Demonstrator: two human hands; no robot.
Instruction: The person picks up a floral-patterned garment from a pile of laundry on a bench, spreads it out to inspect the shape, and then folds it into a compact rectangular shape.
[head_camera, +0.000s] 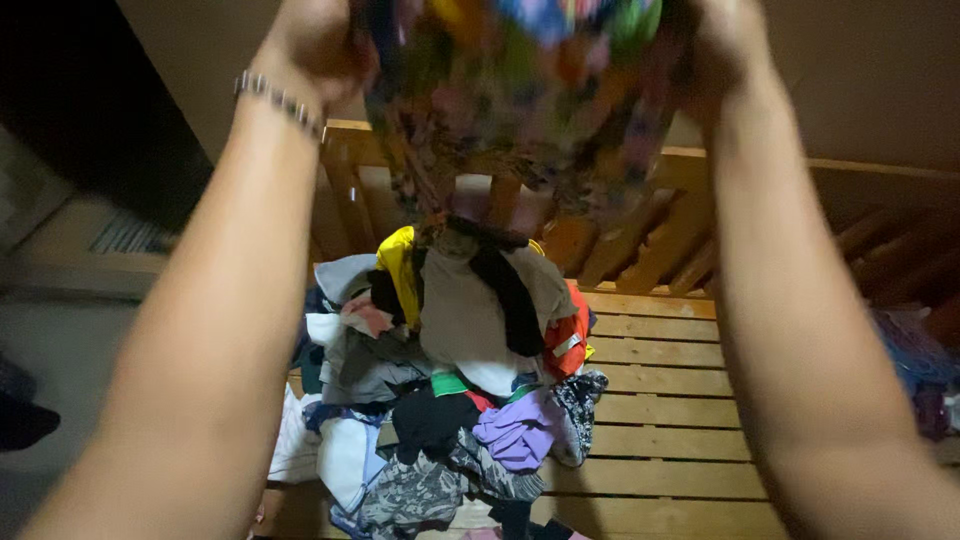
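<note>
Multicoloured floral fabric garment (520, 90) was held aloft, blurred, left hand (310, 45) and right hand (725, 40) each closed on an upper edge. Below, a mixed clothing pile (450, 380) lay at the left edge of a slatted wooden bench (670, 440).

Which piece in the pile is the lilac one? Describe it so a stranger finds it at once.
Start at the slatted wooden bench, then the heap of mixed clothes on it. On the heap's near right side lies a crumpled lilac cloth garment, the only plain pale purple piece, beside a black-and-white patterned one.

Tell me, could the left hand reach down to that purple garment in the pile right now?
Probably not at once. The left hand is raised high, gripping the colourful patterned cloth together with the right hand. The purple garment lies uncovered on top of the clothes pile, so only the occupied grip hinders it.
</note>
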